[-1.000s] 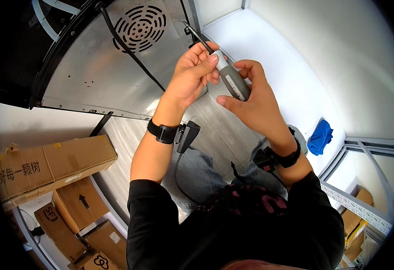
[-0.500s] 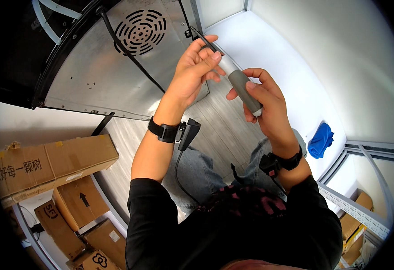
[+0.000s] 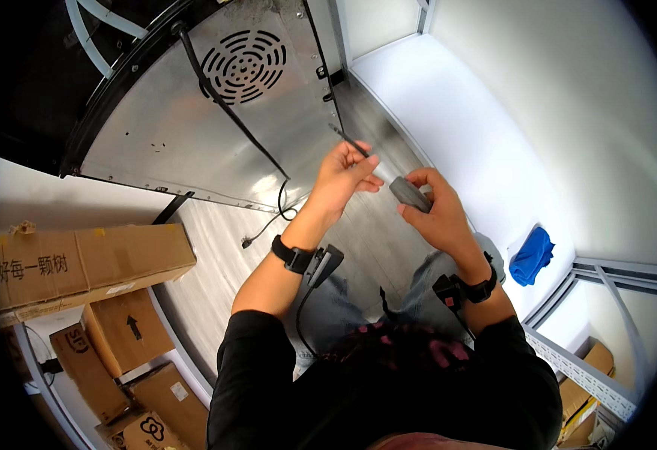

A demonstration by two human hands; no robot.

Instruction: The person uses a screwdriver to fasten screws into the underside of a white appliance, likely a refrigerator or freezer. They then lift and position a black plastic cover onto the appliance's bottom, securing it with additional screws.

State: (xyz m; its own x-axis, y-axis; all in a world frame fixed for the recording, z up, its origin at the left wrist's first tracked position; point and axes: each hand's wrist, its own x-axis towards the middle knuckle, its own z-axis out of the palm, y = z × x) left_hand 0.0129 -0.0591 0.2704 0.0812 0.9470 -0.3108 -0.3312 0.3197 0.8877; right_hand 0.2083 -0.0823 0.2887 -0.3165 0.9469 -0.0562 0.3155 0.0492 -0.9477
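A screwdriver with a grey handle, a pale collar and a long dark shaft is held in front of me, its tip toward the far left. My right hand is closed around the handle's rear part. My left hand pinches the shaft near the collar between thumb and fingers. Just beyond the tip stands the metal panel of a large black-edged appliance, with round vent slots and small screws along its edge. The tip looks apart from the panel. A black power cord hangs down across it.
Cardboard boxes are stacked at the left on and above a shelf. A blue cloth lies on the white surface at the right, beside a metal frame. The cord's plug rests on the wood-look floor.
Both hands and the screwdriver have come down toward me, away from the panel's edge. The cord's plug, hidden before by my left arm, now shows.
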